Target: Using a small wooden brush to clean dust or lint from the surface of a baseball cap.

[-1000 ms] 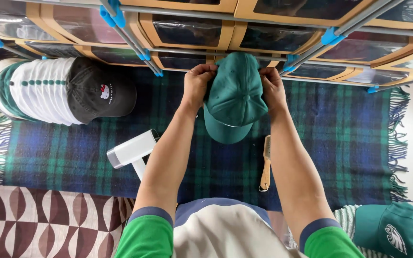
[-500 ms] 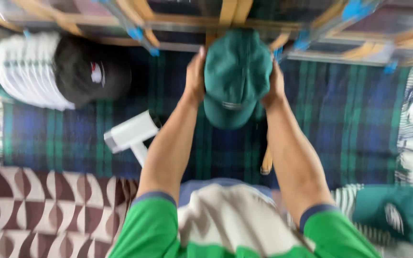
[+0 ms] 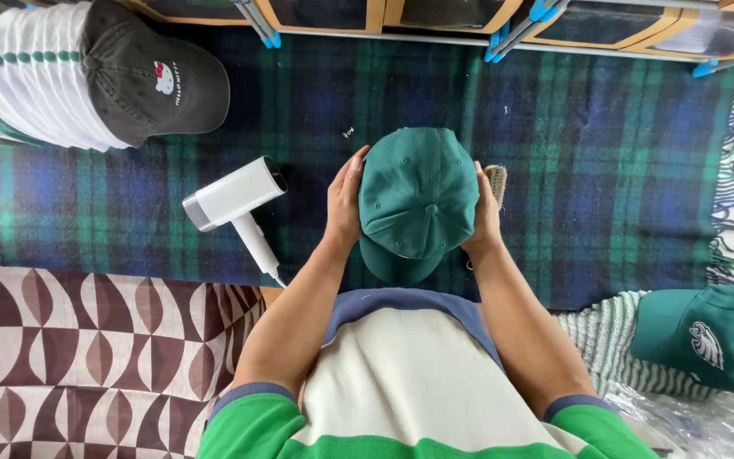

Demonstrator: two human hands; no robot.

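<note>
1. Gripping the green cap (image 3: 418, 204) from both sides, the left hand (image 3: 346, 204) lies flat against its left flank with fingers curved along the crown, and the right hand (image 3: 486, 212) presses its right flank the same way.
2. Both hands are partly closed around the cap, palms facing each other, with the cap wedged between them.
3. The cap is seen from above, button at the middle of the crown, its brim pointing toward the person's chest; it is held above the plaid blanket (image 3: 596, 170), close in front of the person's body.
4. A brush (image 3: 496, 180) with pale bristles peeks out just beyond the right hand's fingers, lying on the blanket; most of it is hidden behind the hand and cap.
5. A white handheld steamer (image 3: 235, 200) lies on the blanket to the left of the left hand, near but not touching it, its handle angled toward the person.
6. At the far left corner a black cap (image 3: 150, 72) sits at the end of a stack of white caps (image 3: 36, 76) lying on its side.
7. Another green cap with an emblem (image 3: 707, 340) rests at the right, on a striped cloth (image 3: 605, 348), well apart from the hands.
8. A brown patterned cloth (image 3: 95, 357) lies at the lower left, bordering the blanket.
9. Wooden-framed shelf compartments (image 3: 367, 13) on a grey rack with blue connectors run along the far edge.
</note>
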